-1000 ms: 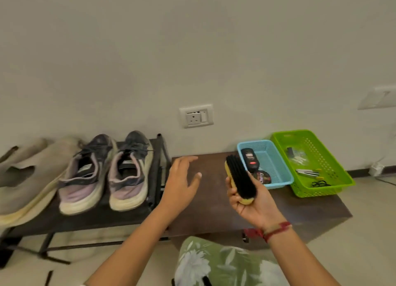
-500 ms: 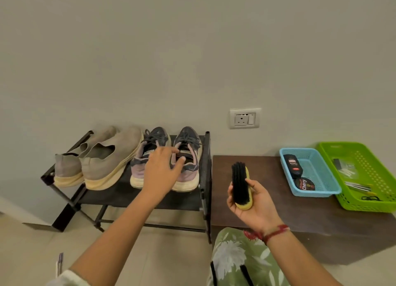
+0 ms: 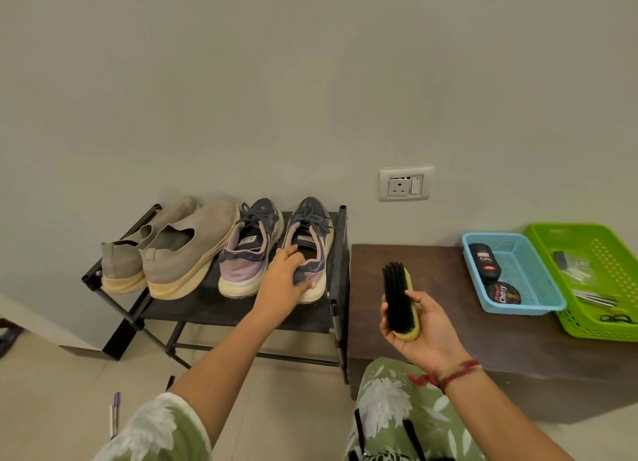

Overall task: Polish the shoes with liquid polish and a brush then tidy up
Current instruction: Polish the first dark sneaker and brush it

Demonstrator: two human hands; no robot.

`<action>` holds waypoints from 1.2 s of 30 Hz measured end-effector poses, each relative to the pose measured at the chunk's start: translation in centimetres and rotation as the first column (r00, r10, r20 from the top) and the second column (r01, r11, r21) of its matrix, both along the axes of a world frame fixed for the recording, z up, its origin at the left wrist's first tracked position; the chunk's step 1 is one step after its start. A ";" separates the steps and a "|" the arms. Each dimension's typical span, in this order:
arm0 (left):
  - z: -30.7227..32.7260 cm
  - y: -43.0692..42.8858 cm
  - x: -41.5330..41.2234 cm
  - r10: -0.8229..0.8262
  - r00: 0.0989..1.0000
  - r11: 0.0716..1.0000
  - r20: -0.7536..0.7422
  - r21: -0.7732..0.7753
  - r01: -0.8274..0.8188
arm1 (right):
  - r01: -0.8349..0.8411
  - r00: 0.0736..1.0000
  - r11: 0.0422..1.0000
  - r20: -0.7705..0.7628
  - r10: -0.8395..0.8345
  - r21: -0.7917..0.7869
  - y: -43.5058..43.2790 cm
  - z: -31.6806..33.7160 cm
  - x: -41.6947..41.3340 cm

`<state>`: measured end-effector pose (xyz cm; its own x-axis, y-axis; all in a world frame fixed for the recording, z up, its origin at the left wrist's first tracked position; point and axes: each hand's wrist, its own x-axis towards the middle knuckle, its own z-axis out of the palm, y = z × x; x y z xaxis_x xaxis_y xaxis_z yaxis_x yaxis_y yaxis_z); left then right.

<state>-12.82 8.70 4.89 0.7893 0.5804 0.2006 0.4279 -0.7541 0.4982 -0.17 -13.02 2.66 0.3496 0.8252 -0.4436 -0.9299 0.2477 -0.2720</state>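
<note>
Plain wall backs a black shoe rack (image 3: 207, 310) carrying beige slip-ons (image 3: 186, 253) and, to their right, grey-lilac sneakers (image 3: 248, 250). The left hand (image 3: 281, 282) grips the rightmost sneaker (image 3: 312, 225) at the heel, fingers (image 3: 288, 253) curled over its collar. This looks like the fetching step, before any polish. Lifting must clear the rack's side rail (image 3: 340, 260) just beside it. The right hand (image 3: 423, 334) holds the brush (image 3: 398, 295), fingers clamped round its back, over the desk (image 3: 431, 277), whose bare near part gives room. Liquid polish (image 3: 485, 258) lies in the blue basket (image 3: 518, 310).
</note>
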 end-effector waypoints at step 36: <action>-10.7 -18.4 9.7 0.194 0.939 0.719 0.283 -0.692 0.061 | 0.311 0.847 0.771 0.529 0.040 -0.556 -10.4 -4.9 6.0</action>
<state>-3.09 -9.75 -5.86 0.7088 0.7039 -0.0454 0.1882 -0.1267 0.9739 5.87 -23.39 -2.22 0.7436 0.3683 -0.5581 -0.5940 -0.0196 -0.8043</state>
